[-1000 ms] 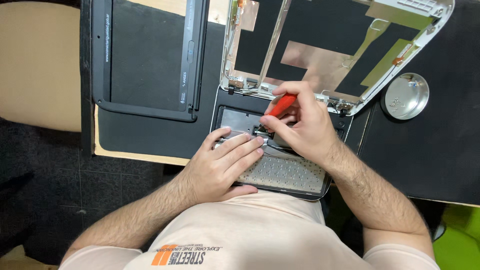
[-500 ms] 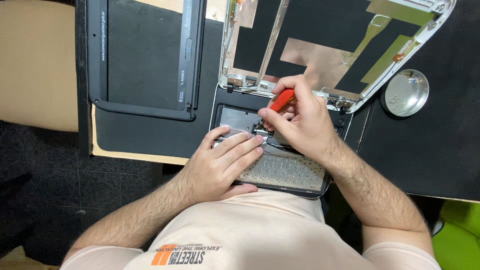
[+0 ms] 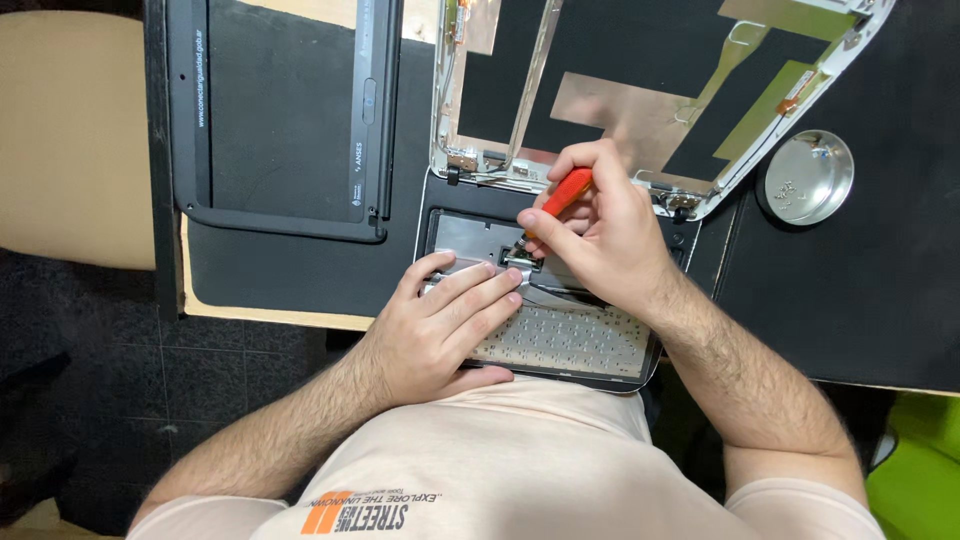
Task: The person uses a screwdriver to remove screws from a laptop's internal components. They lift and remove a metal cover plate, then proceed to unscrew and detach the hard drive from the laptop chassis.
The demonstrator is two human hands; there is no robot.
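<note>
The right hand (image 3: 600, 235) pinches a small screwdriver with a red handle (image 3: 565, 192) between the thumb and the first fingers, and the tip points down into the open part of a small laptop base (image 3: 450, 232), just behind the keyboard (image 3: 570, 340). The left hand (image 3: 440, 325) holds nothing; its fingers lie spread and flat on the left part of the loosened keyboard and press it down. The black work mat (image 3: 860, 290) covers most of the desk under everything. Behind the base lies the opened white screen lid (image 3: 640, 90), with black, copper-coloured and greenish sheets on its inner side; its hinges touch the back edge of the base. To the left of the lid lies a black screen bezel frame (image 3: 280, 215), flat on the mat and apart from the hands. At the right, well apart from the right hand, stands a round metal dish (image 3: 808, 176) with some tiny screws inside.
</note>
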